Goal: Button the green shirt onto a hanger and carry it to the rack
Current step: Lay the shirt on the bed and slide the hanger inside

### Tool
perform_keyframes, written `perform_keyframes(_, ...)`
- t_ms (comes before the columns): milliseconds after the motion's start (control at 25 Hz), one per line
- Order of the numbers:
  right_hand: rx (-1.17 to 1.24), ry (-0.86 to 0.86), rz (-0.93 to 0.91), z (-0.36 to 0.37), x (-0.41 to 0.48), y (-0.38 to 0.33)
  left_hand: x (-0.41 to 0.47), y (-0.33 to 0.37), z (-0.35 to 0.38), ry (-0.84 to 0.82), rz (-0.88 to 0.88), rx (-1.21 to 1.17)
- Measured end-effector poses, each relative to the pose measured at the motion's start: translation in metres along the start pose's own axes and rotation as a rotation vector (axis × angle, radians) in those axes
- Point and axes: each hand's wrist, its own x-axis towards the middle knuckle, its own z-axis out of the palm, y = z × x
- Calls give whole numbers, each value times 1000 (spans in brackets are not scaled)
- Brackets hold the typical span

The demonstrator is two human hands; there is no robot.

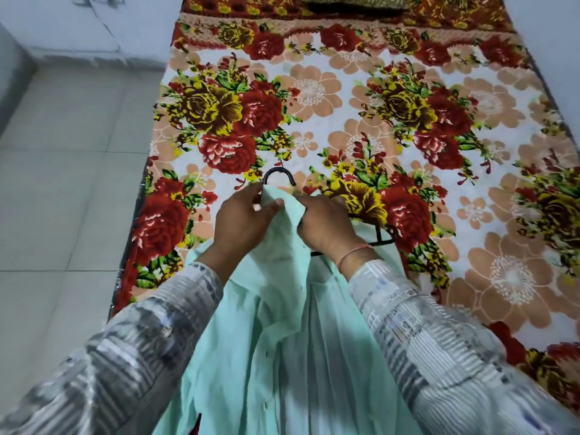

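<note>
The pale green shirt (276,334) hangs down from my hands over the near edge of the bed, its front open and a row of small buttons showing. A dark hanger (381,238) lies partly inside it; its hook (277,174) sticks out above the collar and one shoulder end shows at the right. My left hand (241,218) pinches the left side of the collar area. My right hand (326,224) grips the fabric on the other side, right beside it. Both hands meet at the shirt's top, just below the hook.
A bed with a red, yellow and peach floral sheet (361,105) fills the middle and right. Grey tiled floor (62,183) lies to the left, with a pale wall or cabinet (94,23) behind. A dark pillow edge (354,1) sits at the far end.
</note>
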Motion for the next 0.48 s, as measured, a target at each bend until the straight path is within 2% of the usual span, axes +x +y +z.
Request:
perform_keyframes(80,31,34,-41,-1,-5,4,12,-2,4,1,-84,-141)
perform_keyframes(160,163,136,-25,2,-12,18,20,-9,9,23,-191,-239)
perform_keyframes(240,189,152,23,12,-18,33,20,-15,16,-41,-264,-282)
perform_keyframes(360,64,70,97,33,-25,45,16,-23,33,-138,-260,-193)
perform_keyframes(480,-54,122,275,45,-27,64,10,-20,37,-76,-191,-74)
